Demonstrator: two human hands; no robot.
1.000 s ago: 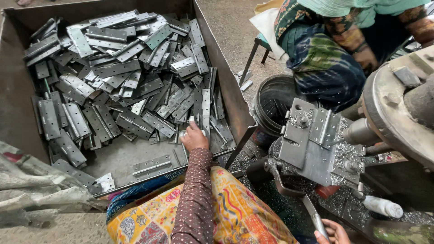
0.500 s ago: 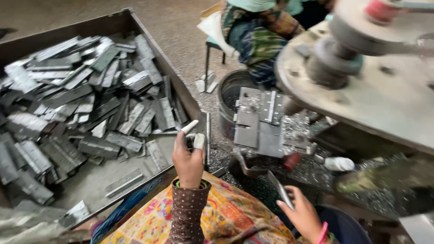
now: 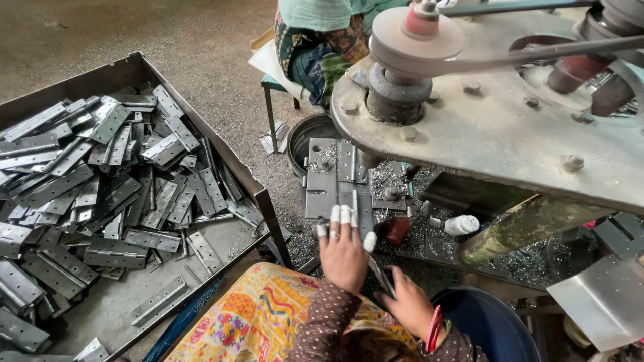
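My left hand (image 3: pixel 343 253), its fingertips wrapped in white tape, rests at the near edge of a grey metal fixture plate (image 3: pixel 323 188) under the machine. It holds a narrow hinge piece (image 3: pixel 354 201) seen edge-on against the plate. My right hand (image 3: pixel 406 307) is lower and to the right, above my lap, and grips a thin flat metal tool (image 3: pixel 381 276). A large open tray (image 3: pixel 221 144) on the left holds several loose grey hinges (image 3: pixel 114 181).
A heavy machine body (image 3: pixel 496 127) with a pulley (image 3: pixel 416 33) and belt overhangs the fixture. Metal shavings (image 3: pixel 523 261), a white bottle (image 3: pixel 463 224), a dark bucket (image 3: pixel 302 137) and a blue tub (image 3: pixel 493 325) surround it. Another person (image 3: pixel 315 40) sits behind on a stool.
My left hand picked a hinge piece from the tray, lifted it and carried it right to the fixture plate. My right hand stayed low with its tool. The view swung right.
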